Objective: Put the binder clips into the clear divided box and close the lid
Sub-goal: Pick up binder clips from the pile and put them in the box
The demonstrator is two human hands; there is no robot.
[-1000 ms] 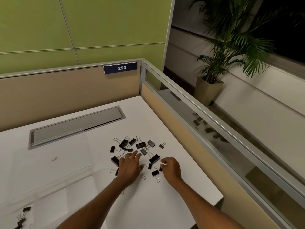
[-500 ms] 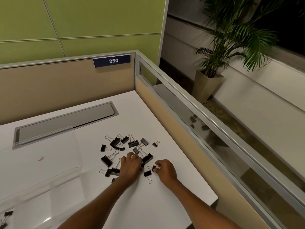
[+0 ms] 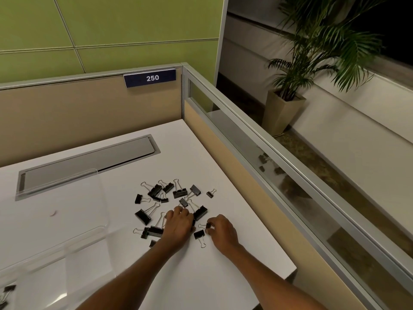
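Observation:
Several black binder clips (image 3: 178, 193) lie scattered on the white desk (image 3: 201, 153). My left hand (image 3: 178, 227) rests palm down on the near part of the pile, fingers curled over some clips. My right hand (image 3: 222, 231) pinches a small black clip (image 3: 208, 225) between thumb and fingertips, just right of the left hand. Another clip (image 3: 199, 234) lies between the two hands. The clear divided box (image 3: 51, 253) sits at the left with its lid (image 3: 67, 198) raised open. A few clips (image 3: 7, 291) lie inside it at the bottom-left corner.
A grey cable hatch (image 3: 89, 162) is set into the desk behind the box. Beige partition walls with a glass strip (image 3: 268, 157) close the far and right sides. The desk's right corner (image 3: 292, 268) ends near my right arm. A potted palm (image 3: 283, 113) stands beyond.
The camera has shifted slightly. My right hand's fingers have closed on a small clip. My left hand has stayed on the pile, curling a little more over the clips.

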